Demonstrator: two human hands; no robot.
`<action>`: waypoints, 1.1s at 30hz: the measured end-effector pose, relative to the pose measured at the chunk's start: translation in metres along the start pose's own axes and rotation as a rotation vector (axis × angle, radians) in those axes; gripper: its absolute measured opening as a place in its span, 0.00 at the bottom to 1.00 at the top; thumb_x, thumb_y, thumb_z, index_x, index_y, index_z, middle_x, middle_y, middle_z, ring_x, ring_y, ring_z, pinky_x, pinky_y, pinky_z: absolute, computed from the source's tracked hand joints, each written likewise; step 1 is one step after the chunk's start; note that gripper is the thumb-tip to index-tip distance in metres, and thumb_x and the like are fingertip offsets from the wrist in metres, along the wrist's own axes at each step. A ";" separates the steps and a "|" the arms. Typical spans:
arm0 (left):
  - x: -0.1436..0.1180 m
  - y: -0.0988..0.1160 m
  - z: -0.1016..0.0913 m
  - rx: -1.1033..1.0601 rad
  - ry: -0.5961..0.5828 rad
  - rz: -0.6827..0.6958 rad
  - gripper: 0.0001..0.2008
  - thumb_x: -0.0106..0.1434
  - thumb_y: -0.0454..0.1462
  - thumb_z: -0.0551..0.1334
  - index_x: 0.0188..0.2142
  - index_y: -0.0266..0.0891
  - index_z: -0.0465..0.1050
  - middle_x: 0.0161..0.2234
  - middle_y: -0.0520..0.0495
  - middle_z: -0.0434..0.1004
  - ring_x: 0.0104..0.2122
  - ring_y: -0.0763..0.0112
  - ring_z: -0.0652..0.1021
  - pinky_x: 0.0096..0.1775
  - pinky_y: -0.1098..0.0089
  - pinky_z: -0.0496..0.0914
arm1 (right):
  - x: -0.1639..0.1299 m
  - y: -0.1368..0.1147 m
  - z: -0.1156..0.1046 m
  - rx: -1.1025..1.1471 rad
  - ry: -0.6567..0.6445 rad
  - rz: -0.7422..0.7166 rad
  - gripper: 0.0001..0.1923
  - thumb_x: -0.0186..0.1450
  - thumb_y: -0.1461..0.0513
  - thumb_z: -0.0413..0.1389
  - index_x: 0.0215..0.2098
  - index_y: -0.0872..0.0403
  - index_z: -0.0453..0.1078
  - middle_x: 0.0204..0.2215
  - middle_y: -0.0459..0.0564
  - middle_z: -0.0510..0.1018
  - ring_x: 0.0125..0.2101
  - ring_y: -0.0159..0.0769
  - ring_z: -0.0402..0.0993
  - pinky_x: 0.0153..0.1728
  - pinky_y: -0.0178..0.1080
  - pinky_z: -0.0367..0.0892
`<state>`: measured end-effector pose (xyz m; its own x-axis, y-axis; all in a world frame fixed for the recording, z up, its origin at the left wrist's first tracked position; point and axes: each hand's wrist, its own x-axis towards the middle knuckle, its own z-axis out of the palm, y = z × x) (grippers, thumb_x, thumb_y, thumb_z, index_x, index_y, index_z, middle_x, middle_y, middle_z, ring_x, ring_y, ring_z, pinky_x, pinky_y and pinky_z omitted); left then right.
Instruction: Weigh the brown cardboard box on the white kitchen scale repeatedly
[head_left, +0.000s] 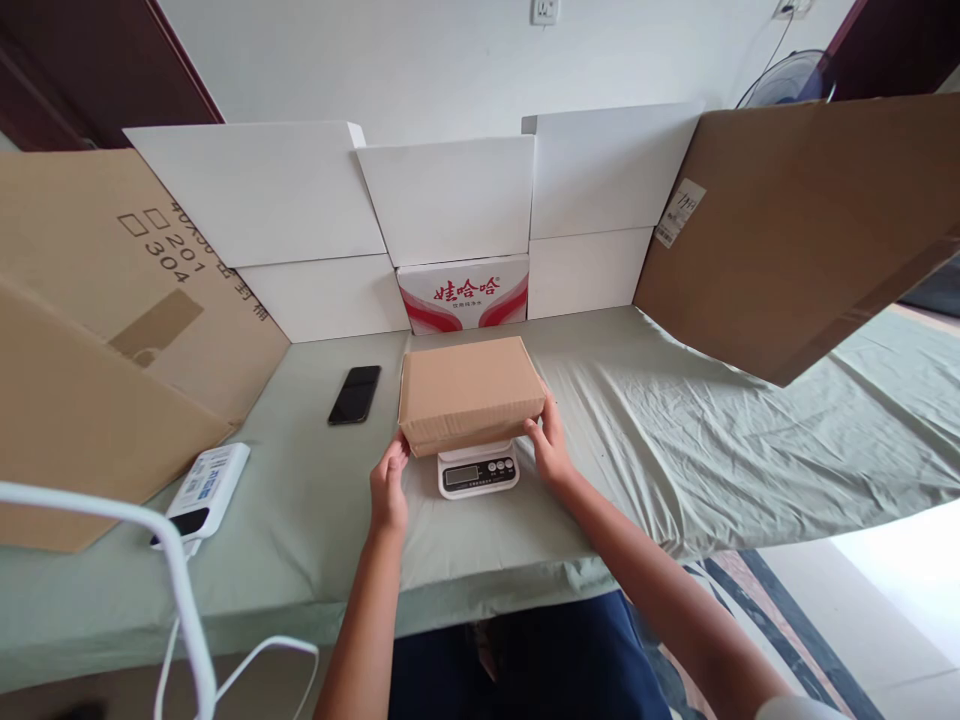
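Note:
A closed brown cardboard box [471,385] rests on or just above a small white digital kitchen scale [478,487], covering its platform. The scale's dark display panel and round buttons show in front of the box; its readout is not legible. At the box's left front corner, my left hand [390,485] grips the side with its fingers. My right hand [550,440] clasps the right end, thumb on the front face and fingers around the side. Both hands hold the box between them.
A black phone [355,395] lies left of the box, and a white power bank [204,490] sits further left with a white cable [180,580]. White boxes [450,200] and a red-printed carton [463,292] line the back. Large cardboard boxes flank the green cloth [315,540].

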<state>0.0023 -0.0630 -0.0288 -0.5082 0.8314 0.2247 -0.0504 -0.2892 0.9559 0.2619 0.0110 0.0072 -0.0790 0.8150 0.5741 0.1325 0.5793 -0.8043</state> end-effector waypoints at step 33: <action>0.117 -0.023 0.053 -0.129 0.024 -0.178 0.34 0.67 0.57 0.55 0.61 0.34 0.71 0.65 0.31 0.66 0.66 0.55 0.67 0.65 0.57 0.59 | 0.097 0.073 0.043 0.177 0.038 0.234 0.38 0.63 0.55 0.52 0.69 0.52 0.51 0.67 0.57 0.62 0.65 0.47 0.61 0.67 0.54 0.55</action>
<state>-0.0104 0.0659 -0.0144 -0.5020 0.8635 0.0482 -0.2503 -0.1984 0.9476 0.2215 0.1327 -0.0024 -0.0288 0.9275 0.3728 -0.0322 0.3719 -0.9277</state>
